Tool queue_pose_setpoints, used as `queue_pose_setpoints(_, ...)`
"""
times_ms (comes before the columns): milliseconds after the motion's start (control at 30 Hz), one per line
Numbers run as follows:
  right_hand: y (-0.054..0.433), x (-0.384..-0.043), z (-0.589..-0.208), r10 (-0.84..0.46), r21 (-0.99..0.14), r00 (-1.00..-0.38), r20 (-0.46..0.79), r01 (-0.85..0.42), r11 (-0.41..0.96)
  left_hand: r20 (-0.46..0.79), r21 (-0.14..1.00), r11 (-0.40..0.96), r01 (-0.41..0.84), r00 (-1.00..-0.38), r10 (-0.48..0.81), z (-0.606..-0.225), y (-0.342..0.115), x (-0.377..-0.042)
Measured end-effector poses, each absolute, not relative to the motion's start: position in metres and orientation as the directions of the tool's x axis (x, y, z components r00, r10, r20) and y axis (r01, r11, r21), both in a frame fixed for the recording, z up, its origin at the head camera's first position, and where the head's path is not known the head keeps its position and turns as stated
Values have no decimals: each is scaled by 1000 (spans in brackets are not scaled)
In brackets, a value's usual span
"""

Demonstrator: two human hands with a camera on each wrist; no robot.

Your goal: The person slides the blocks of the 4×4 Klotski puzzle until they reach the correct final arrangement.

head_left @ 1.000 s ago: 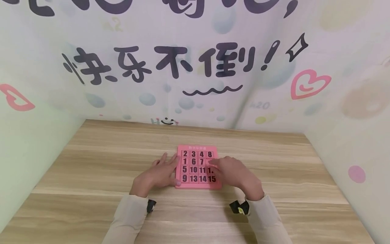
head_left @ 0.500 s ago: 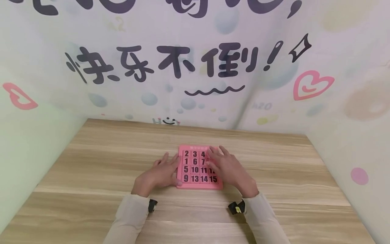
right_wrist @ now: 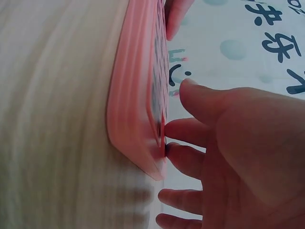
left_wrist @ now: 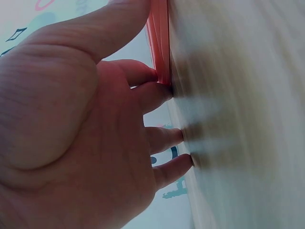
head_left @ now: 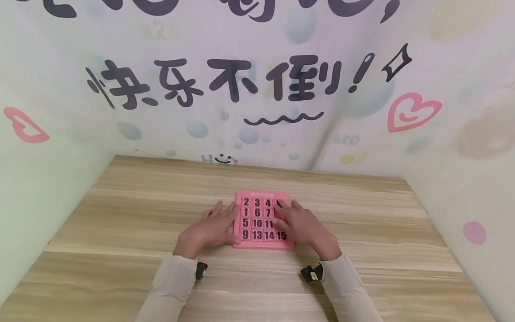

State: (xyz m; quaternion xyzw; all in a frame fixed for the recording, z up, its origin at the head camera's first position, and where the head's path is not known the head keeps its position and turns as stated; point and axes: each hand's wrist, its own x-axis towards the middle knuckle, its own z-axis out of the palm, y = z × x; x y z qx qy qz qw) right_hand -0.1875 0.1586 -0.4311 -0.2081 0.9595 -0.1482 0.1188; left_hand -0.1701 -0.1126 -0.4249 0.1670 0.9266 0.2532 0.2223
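A pink sliding number puzzle (head_left: 263, 245) lies flat on the table in the head view, its black-numbered tiles facing up. Along its left edge rests my left hand (head_left: 211, 230), fingers extended and thumb at the near left corner. Fingertips touch the pink frame (left_wrist: 162, 43) in the left wrist view. My right hand (head_left: 303, 226) reaches over the right side with loosely bent fingers, covering part of the right column. From the right wrist, two fingertips meet the top face near a corner of the puzzle (right_wrist: 131, 109), while the thumb stands off it. The tile 15 (head_left: 281, 235) shows below that hand.
The wood-grain table (head_left: 153, 205) extends around the puzzle on all sides. Behind it rises a white printed backdrop (head_left: 265, 143) with dark lettering, and pale walls flank both sides. Black bands (head_left: 312, 273) sit at the wrists.
A second ago the right index finger pressed at the gap beside tile 7. Since then the right hand has spread its fingers and shifted slightly. The left hand has stayed in place against the puzzle.
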Motion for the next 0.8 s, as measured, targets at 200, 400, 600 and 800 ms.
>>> queue_pose_setpoints(200, 159, -187, -430, -438, -332, -883, -167, -367, 869, -329, 544, 815, 201, -842, 428, -423, -113, -170)
queue_pose_setpoints(400, 158, -187, -429, -442, -335, -880, -177, -368, 867, -324, 550, 811, 199, -844, 428, -423, -113, -169)
queue_pose_setpoints(600, 158, -185, -425, -443, -334, -873, -205, -362, 870, -325, 542, 815, 206, -843, 429, -424, -113, -170)
queue_pose_setpoints(800, 158, -183, -420, -451, -321, -865, -220, -372, 871, -320, 544, 812, 210, -843, 433, -423, -112, -169)
